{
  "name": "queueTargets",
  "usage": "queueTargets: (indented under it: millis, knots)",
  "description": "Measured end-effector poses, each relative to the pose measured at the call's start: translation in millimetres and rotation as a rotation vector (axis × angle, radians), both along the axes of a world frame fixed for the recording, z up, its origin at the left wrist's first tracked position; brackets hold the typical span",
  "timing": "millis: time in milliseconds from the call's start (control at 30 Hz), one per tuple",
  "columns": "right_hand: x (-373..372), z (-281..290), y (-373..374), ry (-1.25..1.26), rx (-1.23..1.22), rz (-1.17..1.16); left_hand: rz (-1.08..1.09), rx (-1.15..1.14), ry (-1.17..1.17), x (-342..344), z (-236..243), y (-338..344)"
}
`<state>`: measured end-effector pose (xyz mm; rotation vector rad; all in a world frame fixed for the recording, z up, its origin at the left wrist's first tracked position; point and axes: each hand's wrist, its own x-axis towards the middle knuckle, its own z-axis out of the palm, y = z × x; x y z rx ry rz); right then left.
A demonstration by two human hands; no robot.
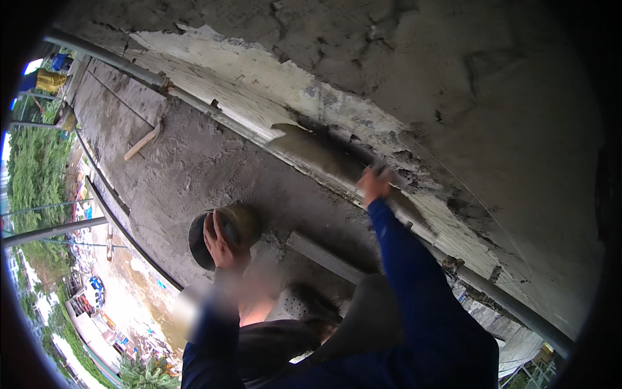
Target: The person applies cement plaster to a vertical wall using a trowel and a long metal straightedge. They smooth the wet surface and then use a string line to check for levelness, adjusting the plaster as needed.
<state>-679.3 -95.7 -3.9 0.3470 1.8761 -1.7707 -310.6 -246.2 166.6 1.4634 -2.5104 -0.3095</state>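
Observation:
My left hand grips a round, cement-stained bucket standing on the dusty concrete ledge; its fingers bend over the near side. My right hand is closed on a blurred tool, probably a trowel, against a dark, wet-looking mortar patch along the rough, part-plastered wall. The tool's shape is unclear. A flat board lies on the ledge between my hands, and a perforated shoe shows below.
A long pipe runs along the wall. A wooden-handled tool lies farther along the ledge. Scaffold poles cross the open outer edge at left, with a drop to trees and ground below. Blue and yellow items are at the far end.

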Motion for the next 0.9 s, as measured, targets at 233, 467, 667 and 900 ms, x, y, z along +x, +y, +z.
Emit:
queueTargets:
  millis: [233, 467, 667, 900]
  knots:
    - [-49.3, -9.4, 17.5, 0.067, 0.023, 0.125, -0.011, 0.015, -0.023, 1.6, 5.3, 3.2]
    - [-43.3, 19.6, 25.1, -0.162, 0.042, 0.161, 0.018, -0.033, -0.086, 1.9, -0.6, 5.8]
    - [28.7, -23.1, 49.3, -0.059, -0.056, -0.068, 0.014, -0.034, -0.078, -2.9, 2.9, 10.4]
    - [17.5, -9.9, 43.1, 0.080, 0.083, 0.072, -0.002, -0.073, -0.075, -2.9, -4.5, -0.3]
